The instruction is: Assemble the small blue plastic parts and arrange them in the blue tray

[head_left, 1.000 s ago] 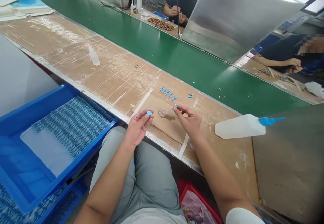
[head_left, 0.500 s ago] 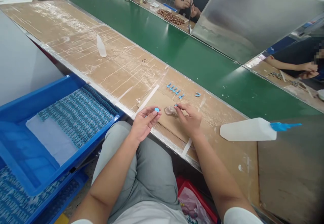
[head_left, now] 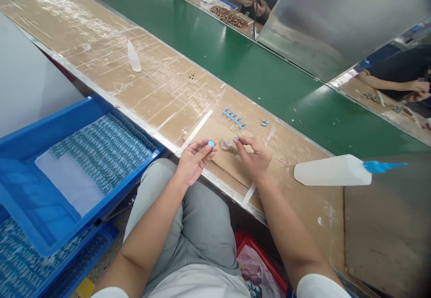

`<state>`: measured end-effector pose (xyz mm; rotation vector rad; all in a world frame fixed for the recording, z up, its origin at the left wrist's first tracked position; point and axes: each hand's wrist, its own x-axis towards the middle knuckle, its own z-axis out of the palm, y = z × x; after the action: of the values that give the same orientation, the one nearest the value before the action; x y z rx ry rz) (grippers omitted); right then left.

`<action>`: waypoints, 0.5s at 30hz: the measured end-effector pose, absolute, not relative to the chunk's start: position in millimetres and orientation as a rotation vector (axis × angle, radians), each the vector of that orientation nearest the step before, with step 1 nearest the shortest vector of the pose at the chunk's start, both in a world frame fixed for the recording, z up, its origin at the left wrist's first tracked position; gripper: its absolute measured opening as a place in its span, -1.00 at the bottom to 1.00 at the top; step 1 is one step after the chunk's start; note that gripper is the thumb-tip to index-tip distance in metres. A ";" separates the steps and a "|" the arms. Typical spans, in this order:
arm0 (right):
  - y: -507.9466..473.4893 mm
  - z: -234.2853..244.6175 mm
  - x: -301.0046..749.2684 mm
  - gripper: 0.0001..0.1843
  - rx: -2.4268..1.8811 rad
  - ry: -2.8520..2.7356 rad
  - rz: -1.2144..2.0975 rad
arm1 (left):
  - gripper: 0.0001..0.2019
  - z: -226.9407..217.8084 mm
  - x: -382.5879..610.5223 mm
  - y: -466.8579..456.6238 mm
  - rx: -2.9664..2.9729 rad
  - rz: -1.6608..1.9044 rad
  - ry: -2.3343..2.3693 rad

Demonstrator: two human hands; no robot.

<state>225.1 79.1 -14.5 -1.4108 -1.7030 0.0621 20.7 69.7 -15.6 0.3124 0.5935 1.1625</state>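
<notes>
My left hand [head_left: 193,159] pinches a small round blue cap [head_left: 211,144] between thumb and fingertips, just above the bench edge. My right hand [head_left: 255,157] pinches a tiny blue part [head_left: 236,138] and holds it at the rim of a small clear cup [head_left: 227,144] standing on the cardboard sheet [head_left: 218,163]. A row of several small blue parts [head_left: 233,117] lies on the bench just beyond the cup, with a separate pair [head_left: 264,123] to their right.
A white squeeze bottle with a blue nozzle [head_left: 336,171] lies on its side right of my hands. A blue bin of blue parts [head_left: 97,154] sits at my left knee. A green conveyor belt [head_left: 242,73] runs behind; other people's hands work across it.
My right hand has brought its tiny blue part leftward to the clear cup's rim. The left hand has edged closer to the cup with the round cap.
</notes>
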 end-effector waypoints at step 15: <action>31.0 22.9 164.2 -0.78 -1.280 -1.058 0.568 | -0.71 -4.2 30.9 52.4 0.366 1.134 0.587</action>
<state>164.2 31.0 22.9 -1.2796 -1.0579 0.5685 30.9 52.4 -4.2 0.3655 0.5867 1.1342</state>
